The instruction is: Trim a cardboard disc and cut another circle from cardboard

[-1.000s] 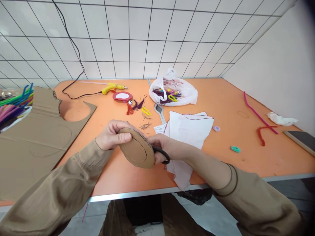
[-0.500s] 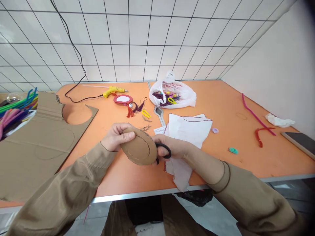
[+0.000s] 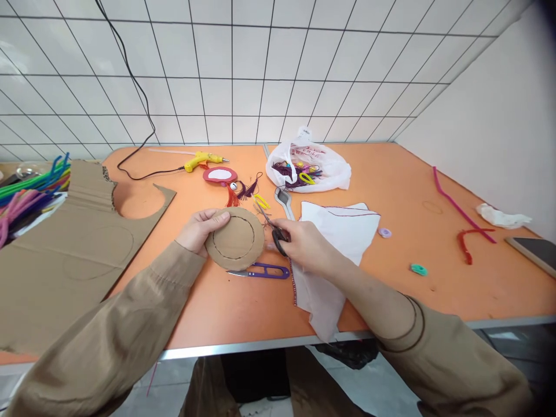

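Cardboard disc [image 3: 234,238], pinched in the left hand [image 3: 198,231] toward the front edge of the table [image 3: 204,321], seems cut to its round outline; the inner circle [image 3: 232,244] is still in place. The right hand [image 3: 306,246] holds black-handled scissors [image 3: 278,236]. Whether the dark ring line [image 3: 253,234] is slit through is unclear; the left fingertips hide behind cardboard.

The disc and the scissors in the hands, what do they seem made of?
Disc: likely cardboard, matte, judging by its plain brown, papery face. Scissors: handles probably plastic, being dark and smooth-looking; thin greyish blades suggest metal.
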The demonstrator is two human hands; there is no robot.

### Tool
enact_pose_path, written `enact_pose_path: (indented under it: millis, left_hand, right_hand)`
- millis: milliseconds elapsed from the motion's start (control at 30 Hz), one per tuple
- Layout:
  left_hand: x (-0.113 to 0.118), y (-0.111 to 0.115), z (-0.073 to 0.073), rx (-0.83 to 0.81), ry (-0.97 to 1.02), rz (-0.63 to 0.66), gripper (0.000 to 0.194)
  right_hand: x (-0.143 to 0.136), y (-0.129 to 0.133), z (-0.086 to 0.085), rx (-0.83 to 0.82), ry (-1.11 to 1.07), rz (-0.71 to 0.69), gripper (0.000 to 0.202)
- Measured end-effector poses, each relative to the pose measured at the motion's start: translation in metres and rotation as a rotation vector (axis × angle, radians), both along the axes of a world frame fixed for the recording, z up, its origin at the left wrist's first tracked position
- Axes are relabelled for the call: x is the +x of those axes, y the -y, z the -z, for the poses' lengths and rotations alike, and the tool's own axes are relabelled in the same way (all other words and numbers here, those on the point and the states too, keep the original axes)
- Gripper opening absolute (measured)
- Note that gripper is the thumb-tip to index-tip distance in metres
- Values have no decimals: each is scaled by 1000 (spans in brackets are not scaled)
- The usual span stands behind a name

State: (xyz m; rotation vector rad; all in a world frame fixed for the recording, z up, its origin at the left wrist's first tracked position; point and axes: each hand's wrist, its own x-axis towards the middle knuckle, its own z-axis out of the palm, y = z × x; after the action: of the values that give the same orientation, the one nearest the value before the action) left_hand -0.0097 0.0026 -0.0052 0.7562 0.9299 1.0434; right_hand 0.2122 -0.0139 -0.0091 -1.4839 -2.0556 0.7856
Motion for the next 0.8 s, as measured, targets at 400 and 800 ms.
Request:
enact_pose_path:
  millis: [400,800]
  left_hand:
    - [-4,-7,1,32,77,-135,23]
    - [-8,-9,5,26,105,-193,23]
  right_hand:
    - [-6,3,-5,-27,256,-47,14]
    - [-5,-3,0,-88,113,16,40]
